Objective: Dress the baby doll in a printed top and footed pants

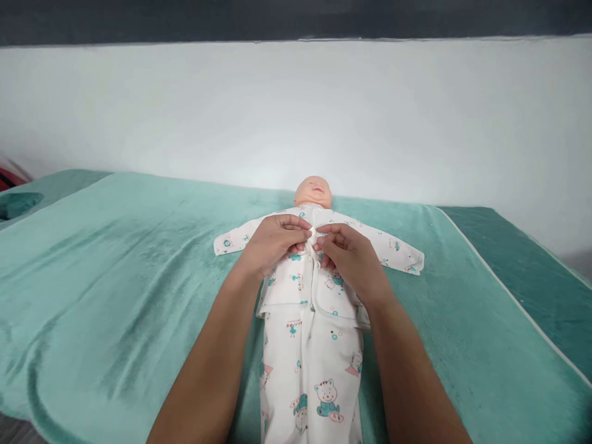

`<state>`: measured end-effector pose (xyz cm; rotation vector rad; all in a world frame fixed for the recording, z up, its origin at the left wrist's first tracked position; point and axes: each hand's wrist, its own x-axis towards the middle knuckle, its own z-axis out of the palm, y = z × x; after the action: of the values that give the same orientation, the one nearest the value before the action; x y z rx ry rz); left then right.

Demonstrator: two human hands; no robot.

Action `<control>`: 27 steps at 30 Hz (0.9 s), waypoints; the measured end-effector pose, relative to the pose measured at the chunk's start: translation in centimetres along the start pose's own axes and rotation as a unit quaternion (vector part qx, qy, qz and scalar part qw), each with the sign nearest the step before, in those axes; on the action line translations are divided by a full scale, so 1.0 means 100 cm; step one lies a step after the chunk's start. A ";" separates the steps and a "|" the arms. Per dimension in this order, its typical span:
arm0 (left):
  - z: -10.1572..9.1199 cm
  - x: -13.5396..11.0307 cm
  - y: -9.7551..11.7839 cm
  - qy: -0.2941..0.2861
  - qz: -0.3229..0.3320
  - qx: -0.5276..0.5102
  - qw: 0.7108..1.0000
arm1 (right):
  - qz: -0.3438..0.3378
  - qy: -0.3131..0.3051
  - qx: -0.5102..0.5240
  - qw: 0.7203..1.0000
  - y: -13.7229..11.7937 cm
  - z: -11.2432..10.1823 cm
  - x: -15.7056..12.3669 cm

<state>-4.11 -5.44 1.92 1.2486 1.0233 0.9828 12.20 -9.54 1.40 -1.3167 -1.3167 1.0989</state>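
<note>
A baby doll lies on its back on a teal blanket, head away from me. It wears a white printed top and matching trousers. My left hand and my right hand meet over the doll's chest. Both pinch the white tie strings of the top, fingers curled. The loose ends of the strings hang down the front of the top. The doll's sleeves spread out to both sides.
The blanket covers a darker green padded surface that shows at the right. A white wall stands close behind the doll's head. A red object peeks in at the far left edge.
</note>
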 end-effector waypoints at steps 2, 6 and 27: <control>0.001 0.000 0.000 0.004 -0.003 -0.013 1.000 | 0.009 0.003 0.008 1.000 -0.001 -0.001 0.002; 0.001 0.000 -0.001 0.006 -0.011 -0.009 1.000 | 0.022 -0.005 0.005 1.000 0.000 -0.001 0.005; -0.006 0.000 0.000 -0.042 0.020 0.117 0.992 | 0.017 0.034 0.029 0.999 0.000 0.007 0.002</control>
<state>-4.75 -5.32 1.88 1.4962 1.0741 0.8493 11.55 -9.37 1.32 -1.3252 -1.2081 1.0989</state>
